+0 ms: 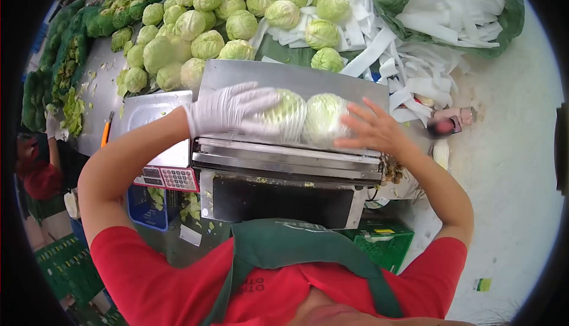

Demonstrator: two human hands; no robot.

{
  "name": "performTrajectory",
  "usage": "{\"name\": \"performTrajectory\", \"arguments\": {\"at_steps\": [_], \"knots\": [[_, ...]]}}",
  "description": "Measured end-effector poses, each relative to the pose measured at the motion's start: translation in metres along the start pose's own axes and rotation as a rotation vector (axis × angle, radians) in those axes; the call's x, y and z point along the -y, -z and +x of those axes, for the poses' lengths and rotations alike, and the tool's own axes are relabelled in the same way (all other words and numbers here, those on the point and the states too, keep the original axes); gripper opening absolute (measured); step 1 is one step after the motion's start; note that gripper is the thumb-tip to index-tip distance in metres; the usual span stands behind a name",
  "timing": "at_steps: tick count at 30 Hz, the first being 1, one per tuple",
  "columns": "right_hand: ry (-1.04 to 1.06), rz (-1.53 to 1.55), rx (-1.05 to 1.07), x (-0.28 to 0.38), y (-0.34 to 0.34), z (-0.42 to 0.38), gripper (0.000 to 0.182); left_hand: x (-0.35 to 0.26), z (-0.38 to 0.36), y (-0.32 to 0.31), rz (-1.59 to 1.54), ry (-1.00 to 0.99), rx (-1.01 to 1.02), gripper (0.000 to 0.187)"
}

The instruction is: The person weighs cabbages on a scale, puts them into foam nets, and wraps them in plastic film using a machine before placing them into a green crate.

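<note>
Green apron (284, 246) and red shirt (142, 272) are worn by the person; beyond them, two film-wrapped cabbages (325, 118) are set side by side on a metal plate (296, 76). They are flanked by the gloved left hand (240, 111), laid open against one, and the bare right hand (374, 129), fingers spread at the other. Loose cabbages (242, 25) are heaped behind on the worktop (98, 92), and a scale (172, 178) is placed at the left.
</note>
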State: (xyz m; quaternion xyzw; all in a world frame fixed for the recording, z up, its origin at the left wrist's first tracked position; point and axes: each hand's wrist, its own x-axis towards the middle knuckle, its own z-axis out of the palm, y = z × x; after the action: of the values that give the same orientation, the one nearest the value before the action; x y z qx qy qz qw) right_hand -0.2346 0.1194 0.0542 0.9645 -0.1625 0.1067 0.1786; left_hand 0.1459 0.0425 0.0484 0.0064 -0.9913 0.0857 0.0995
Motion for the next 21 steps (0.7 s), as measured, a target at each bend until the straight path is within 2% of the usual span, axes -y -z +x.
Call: {"name": "performTrajectory", "arguments": {"at_steps": [1, 2, 4, 5, 7, 10, 11, 12, 13, 14, 16, 17, 18, 19, 20, 21], "knots": [[-0.045, 0.055, 0.045, -0.007, -0.008, 0.002, 0.064, 0.005, 0.004, -0.011, -0.071, 0.096, -0.070, 0.069], [-0.045, 0.053, 0.046, -0.012, -0.025, 0.002, 0.064, 0.012, 0.008, -0.023, -0.071, 0.096, -0.072, 0.069], [-0.407, 0.367, -0.163, -0.018, -0.060, 0.008, 0.084, 0.022, 0.016, -0.044, -0.280, 0.402, -0.204, 0.071], [-0.407, 0.360, -0.167, -0.019, -0.066, 0.011, 0.084, 0.021, 0.017, -0.052, -0.274, 0.397, -0.205, 0.071], [-0.548, 0.629, -0.246, -0.018, -0.069, 0.018, 0.097, 0.017, 0.022, -0.053, -0.946, 0.673, -0.312, 0.073], [-0.602, 0.716, -0.247, 0.001, -0.042, 0.022, 0.102, -0.007, 0.023, -0.031, -1.077, 0.741, -0.287, 0.077], [-0.689, 0.775, -0.204, 0.018, -0.024, 0.026, 0.103, -0.018, 0.022, -0.023, -1.658, 0.697, -0.398, 0.087], [-0.742, 0.919, -0.201, 0.033, -0.004, 0.030, 0.098, -0.036, 0.016, -0.011, -1.542, 0.663, -0.402, 0.088], [-0.798, 1.068, -0.201, 0.051, 0.011, 0.032, 0.094, -0.049, 0.012, 0.007, -1.578, 0.744, -0.263, 0.091], [-0.812, 1.081, -0.199, 0.071, 0.020, 0.028, 0.094, -0.063, 0.009, 0.024, -1.611, 0.825, -0.118, 0.095], [-1.039, 1.645, -0.005, 0.109, 0.039, 0.017, 0.086, -0.096, 0.010, 0.044, -1.970, 0.939, 0.080, 0.086], [-1.054, 1.661, 0.005, 0.125, 0.047, 0.016, 0.086, -0.110, 0.013, 0.058, -2.036, 1.028, 0.248, 0.082], [-1.239, 2.084, 0.158, 0.140, 0.054, 0.017, 0.083, -0.137, -0.001, 0.034, -2.297, 1.039, 0.164, 0.067], [-1.409, 2.509, 0.335, 0.155, 0.059, 0.016, 0.080, -0.148, -0.010, 0.028, -2.467, 1.082, 0.405, 0.064], [-1.425, 2.525, 0.338, 0.168, 0.058, 0.012, 0.080, -0.159, -0.016, 0.023, -2.617, 1.113, 0.669, 0.062], [-1.429, 2.576, 0.432, 0.181, 0.050, 0.007, 0.079, -0.176, -0.008, 0.011, -2.626, 1.114, 0.686, 0.062]]}}
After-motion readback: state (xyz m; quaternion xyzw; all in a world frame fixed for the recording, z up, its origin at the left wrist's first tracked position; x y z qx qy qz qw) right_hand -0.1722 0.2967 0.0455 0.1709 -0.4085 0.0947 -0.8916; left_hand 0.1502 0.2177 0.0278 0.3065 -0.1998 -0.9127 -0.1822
